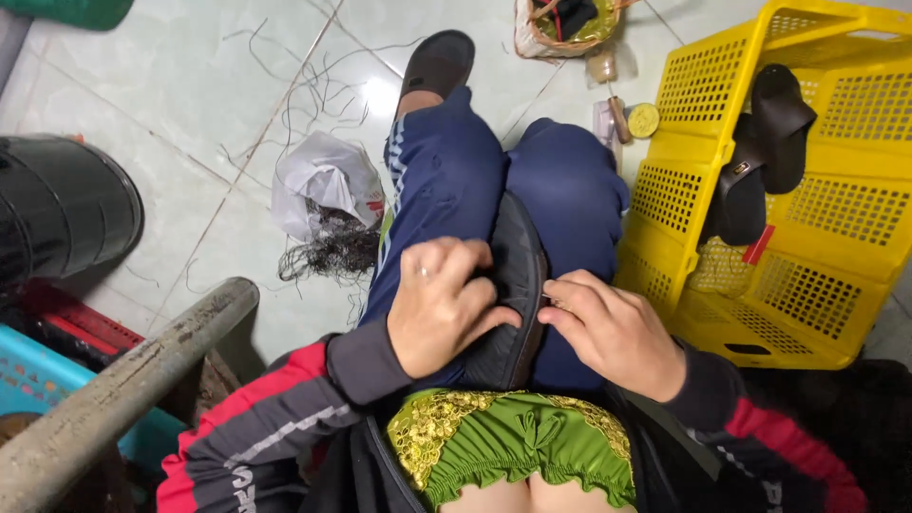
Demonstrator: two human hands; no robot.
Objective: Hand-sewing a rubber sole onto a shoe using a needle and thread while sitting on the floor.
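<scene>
A dark leather shoe (518, 275) rests between my knees on my blue trousers, sole edge turned up. My left hand (442, 304) wraps over its upper and grips it. My right hand (608, 328) pinches something small and thin, too small to identify, at the shoe's right edge, fingertips touching the rim. Both sleeves are dark with red and grey stripes.
A yellow plastic crate (836, 237) at right holds dark sandals (765, 142). A white bag with a tangle of dark thread (328, 214) lies on the tile floor at left. A grey pole (123, 389), black bucket (62, 209) and small basket (565, 24) stand around.
</scene>
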